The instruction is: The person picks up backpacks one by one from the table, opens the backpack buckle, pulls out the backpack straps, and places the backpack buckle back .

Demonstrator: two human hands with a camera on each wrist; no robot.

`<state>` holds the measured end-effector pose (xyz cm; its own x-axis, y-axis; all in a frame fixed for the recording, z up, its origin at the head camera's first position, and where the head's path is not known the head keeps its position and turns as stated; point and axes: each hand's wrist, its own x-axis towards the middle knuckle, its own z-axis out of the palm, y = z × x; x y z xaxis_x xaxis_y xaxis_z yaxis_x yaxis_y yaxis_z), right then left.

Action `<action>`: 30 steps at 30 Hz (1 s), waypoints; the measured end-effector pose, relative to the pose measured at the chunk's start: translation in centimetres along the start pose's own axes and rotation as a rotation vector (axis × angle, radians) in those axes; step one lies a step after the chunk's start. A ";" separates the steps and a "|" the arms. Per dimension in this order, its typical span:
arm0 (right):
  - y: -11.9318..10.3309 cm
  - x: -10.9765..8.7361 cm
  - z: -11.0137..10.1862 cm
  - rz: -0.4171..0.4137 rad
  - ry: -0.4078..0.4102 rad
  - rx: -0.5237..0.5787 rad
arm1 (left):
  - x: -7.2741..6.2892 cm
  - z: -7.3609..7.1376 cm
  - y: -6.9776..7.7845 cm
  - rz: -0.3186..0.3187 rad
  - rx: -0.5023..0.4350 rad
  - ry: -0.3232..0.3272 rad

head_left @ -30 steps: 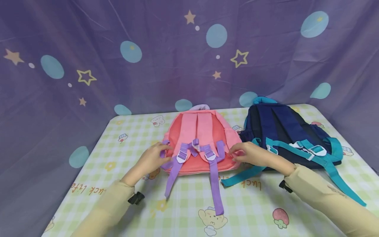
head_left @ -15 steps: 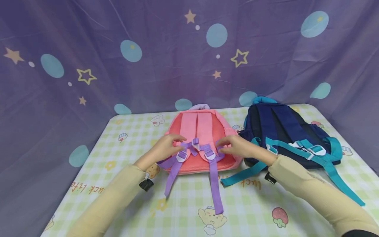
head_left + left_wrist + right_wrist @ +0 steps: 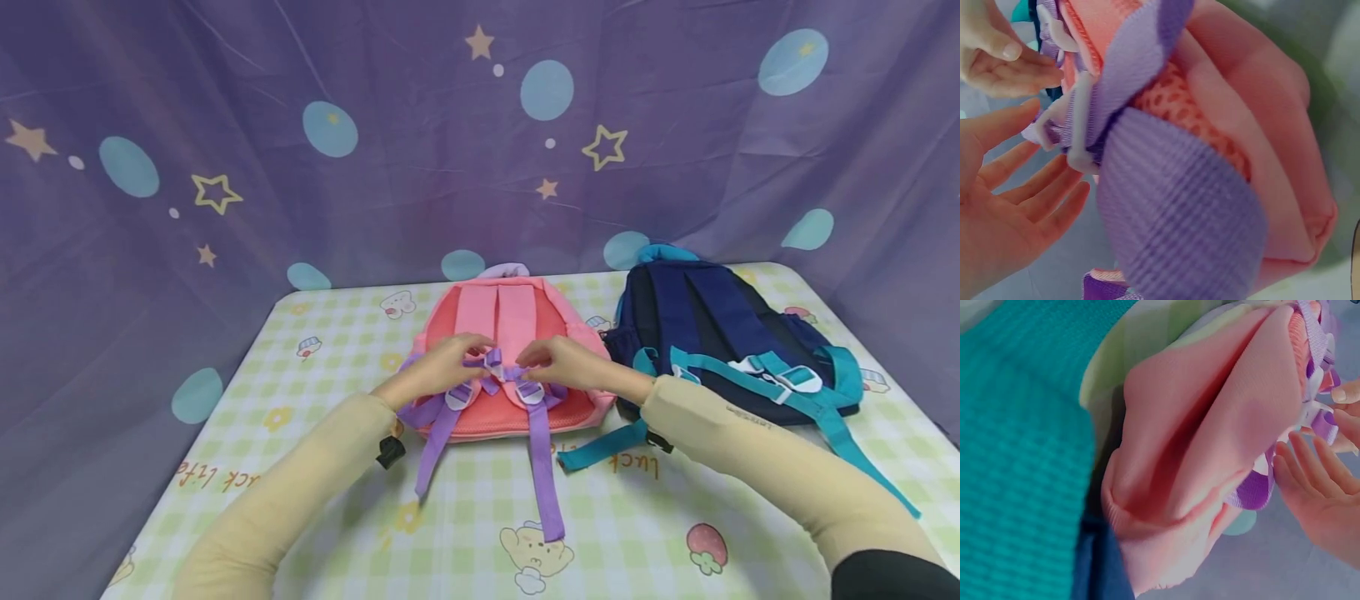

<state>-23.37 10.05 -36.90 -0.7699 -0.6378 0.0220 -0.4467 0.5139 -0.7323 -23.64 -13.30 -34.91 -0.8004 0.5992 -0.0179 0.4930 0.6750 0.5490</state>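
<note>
A pink backpack (image 3: 477,310) lies on the table with its shoulder straps facing up. Purple webbing (image 3: 547,475) hangs from two white strap adjusters (image 3: 457,397) near its bottom, and a white buckle (image 3: 492,360) sits between them on a purple band. My left hand (image 3: 450,362) is over the left side of that band, its fingers extended beside the white fittings in the left wrist view. From the other side, my right hand (image 3: 567,364) reaches to the band by the right adjuster. In the right wrist view, the right-hand fingers (image 3: 1316,469) are loosely spread beside the purple webbing.
A navy backpack (image 3: 738,308) with teal straps (image 3: 840,433) lies to the right, close against the pink one. One teal strap end (image 3: 600,450) stretches toward the pink bag. Checked cloth (image 3: 360,533) covers the table; a purple star-patterned curtain (image 3: 420,192) hangs behind.
Both hands have moved inward from the sides of the pink backpack to the buckle at its middle. The backpacks have stayed in place.
</note>
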 end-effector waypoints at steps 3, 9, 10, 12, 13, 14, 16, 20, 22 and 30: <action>0.1 0.6 0.3 -0.004 -0.013 0.015 | 0.3 0.3 -0.2 -0.004 0.011 -0.016; 0.5 1.6 1.0 -0.024 -0.034 0.070 | 0.6 0.7 -0.7 0.026 0.010 -0.028; 0.6 1.7 1.1 -0.026 -0.035 0.078 | 0.6 0.8 -0.8 0.031 0.000 -0.028; 0.5 1.9 1.3 -0.017 -0.036 0.094 | 0.6 0.8 -0.9 0.043 -0.010 -0.020; 0.5 2.0 1.4 -0.016 -0.034 0.096 | 0.7 0.8 -0.9 0.047 -0.015 -0.015; 0.5 2.2 1.5 -0.012 -0.032 0.101 | 0.7 0.9 -1.0 0.053 -0.021 -0.010; 0.4 2.4 1.7 -0.004 -0.021 0.100 | 0.7 0.9 -1.1 0.065 -0.028 0.001; 0.5 2.8 2.1 -0.001 0.012 0.079 | 0.7 1.0 -1.3 0.087 -0.044 0.015; 0.6 3.0 2.3 -0.004 0.026 0.071 | 0.8 1.0 -1.4 0.089 -0.047 0.022; 0.6 3.3 2.8 0.012 0.062 0.109 | 0.8 1.1 -1.5 0.103 -0.048 0.056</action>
<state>-24.89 6.65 -39.22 -0.8033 -0.5932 0.0526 -0.3877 0.4539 -0.8023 -24.63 -13.35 -36.62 -0.7650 0.6382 0.0863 0.5574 0.5890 0.5851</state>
